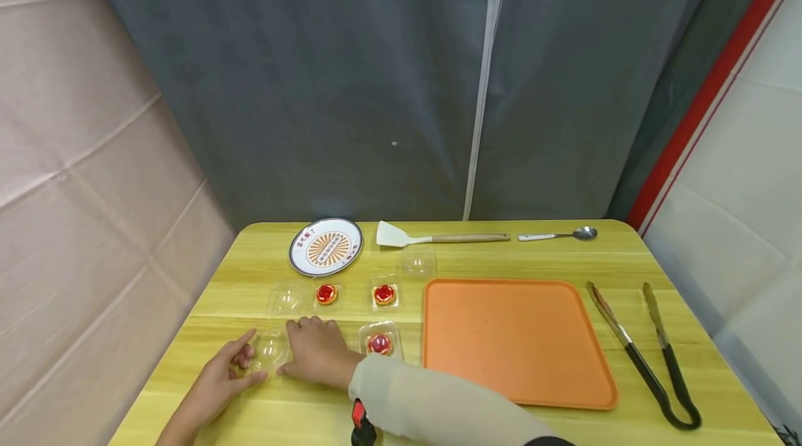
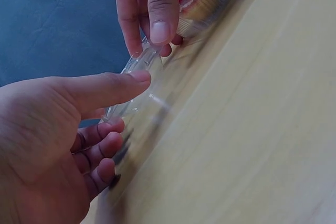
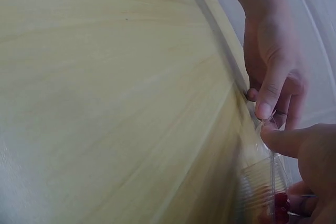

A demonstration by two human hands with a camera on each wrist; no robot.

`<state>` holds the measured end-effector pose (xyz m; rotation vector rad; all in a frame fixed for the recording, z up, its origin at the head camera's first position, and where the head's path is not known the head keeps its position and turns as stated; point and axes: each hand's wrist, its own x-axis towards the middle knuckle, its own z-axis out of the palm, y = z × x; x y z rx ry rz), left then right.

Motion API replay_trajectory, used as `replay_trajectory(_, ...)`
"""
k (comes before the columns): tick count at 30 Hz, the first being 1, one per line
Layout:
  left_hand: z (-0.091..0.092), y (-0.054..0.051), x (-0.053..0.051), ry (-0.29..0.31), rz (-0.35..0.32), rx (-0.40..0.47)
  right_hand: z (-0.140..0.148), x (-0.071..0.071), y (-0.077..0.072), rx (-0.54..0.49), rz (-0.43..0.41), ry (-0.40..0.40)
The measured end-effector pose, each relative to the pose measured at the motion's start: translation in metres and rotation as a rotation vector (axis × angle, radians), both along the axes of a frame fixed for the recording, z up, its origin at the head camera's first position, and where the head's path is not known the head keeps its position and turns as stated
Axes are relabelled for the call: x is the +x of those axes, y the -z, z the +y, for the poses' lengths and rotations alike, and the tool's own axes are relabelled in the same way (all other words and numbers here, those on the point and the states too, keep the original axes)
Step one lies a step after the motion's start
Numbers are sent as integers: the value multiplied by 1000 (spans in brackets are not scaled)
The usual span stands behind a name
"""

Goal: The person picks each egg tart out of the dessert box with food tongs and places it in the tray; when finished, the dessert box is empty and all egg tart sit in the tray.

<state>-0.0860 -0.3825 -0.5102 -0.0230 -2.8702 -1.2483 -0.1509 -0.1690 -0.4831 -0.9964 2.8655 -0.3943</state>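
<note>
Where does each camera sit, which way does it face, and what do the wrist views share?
Head: on the head, facing forward and down over the table; the left hand, right hand and right sleeve show.
Left wrist: looks along its own hand at the clear plastic box; left hand lower left, right hand at top.
Right wrist: looks across the table, box low at right; right hand lower right, left hand above.
Shared: both wrist views show both hands at the box, with part of a red-topped pastry.
</note>
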Motion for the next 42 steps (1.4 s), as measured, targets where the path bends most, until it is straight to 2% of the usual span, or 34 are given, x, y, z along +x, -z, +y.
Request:
replay_trajectory(10, 0, -2, -1, 1, 24, -24, 3, 2, -2, -11, -21, -7)
replay_trajectory(16, -1, -4, 1, -4, 10, -49, 8, 0, -7, -11, -23, -13)
replay_trajectory(21, -3, -9, 4, -11, 2, -120, 18, -1, -14, -30, -24, -20)
replay_trajectory(29, -2, -26, 10, -15, 84, -247, 48, -5, -21, -83, -19, -60)
replay_trajectory(35, 19, -42, 9, -32, 135, -279, 77, -6, -27, -127, -29, -79)
replay_trajectory(38, 40, -51, 10, -46, 135, -236, 94, -6, -29, -160, -35, -94)
replay_trajectory(42, 75, -58, 9, -30, 126, -143, 120, -6, -28, -207, -45, -108)
